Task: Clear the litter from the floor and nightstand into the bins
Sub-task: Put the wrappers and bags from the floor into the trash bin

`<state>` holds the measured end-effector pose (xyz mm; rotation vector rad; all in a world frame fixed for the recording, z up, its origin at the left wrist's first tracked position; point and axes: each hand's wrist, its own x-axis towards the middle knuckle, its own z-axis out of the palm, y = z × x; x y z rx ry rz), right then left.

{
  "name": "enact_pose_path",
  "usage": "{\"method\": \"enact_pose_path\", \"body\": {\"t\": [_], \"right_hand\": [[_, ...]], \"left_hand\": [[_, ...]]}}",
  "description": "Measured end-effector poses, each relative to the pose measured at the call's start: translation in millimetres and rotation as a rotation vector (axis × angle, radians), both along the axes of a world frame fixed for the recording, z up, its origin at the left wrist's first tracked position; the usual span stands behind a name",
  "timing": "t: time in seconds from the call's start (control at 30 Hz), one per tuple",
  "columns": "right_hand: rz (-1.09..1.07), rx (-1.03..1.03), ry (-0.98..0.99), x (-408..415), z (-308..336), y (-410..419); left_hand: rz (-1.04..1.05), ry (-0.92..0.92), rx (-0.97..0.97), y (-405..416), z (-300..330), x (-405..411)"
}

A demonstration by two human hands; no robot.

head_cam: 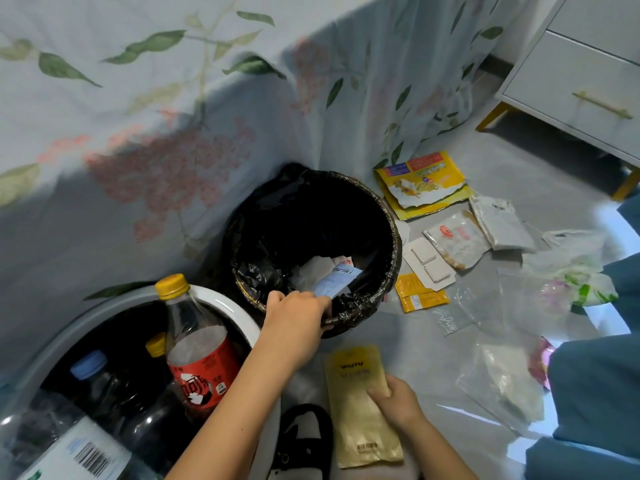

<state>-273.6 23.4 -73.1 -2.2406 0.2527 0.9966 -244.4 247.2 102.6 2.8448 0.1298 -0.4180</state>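
Left hand (294, 317) reaches over the black-lined bin (391, 268), fingers pinching a paper slip (334, 284), while right hand (394, 398) grips the yellow pouch (356, 424) just below.

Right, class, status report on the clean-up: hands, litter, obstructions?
Left hand pinching paper slip over black bin. Right hand gripping yellow pouch. Wrappers on floor. Nothing blocking.
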Motion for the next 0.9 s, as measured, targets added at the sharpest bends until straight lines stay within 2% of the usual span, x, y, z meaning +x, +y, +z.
{"method": "enact_pose_path", "body": {"t": [0.17, 0.3, 0.57, 0.7, 0.83, 0.9], "right_hand": [[-0.175, 0.051, -0.128, 39, 26, -16], [-0.176, 0.025, -0.251, 93, 78, -24], [0.082, -0.080, -0.532, 203, 226, -32], [0.011, 0.138, -0.523, 205, 281, -15], [-0.025, 0.310, -0.447, 184, 297, 16], [-0.003, 0.344, -0.421, 173, 295, 31]], "left_hand": [[0.002, 0.009, -0.011, 0, 1, 1], [-0.004, 0.000, 0.000, -1, 2, -1], [-0.006, 0.023, 0.025, -1, 8, -1], [0.014, 0.046, 0.017, -3, 10, 0], [-0.026, 0.075, 0.068, -4, 12, 0], [-0.030, 0.121, -0.038, -1, 17, -1]]}}
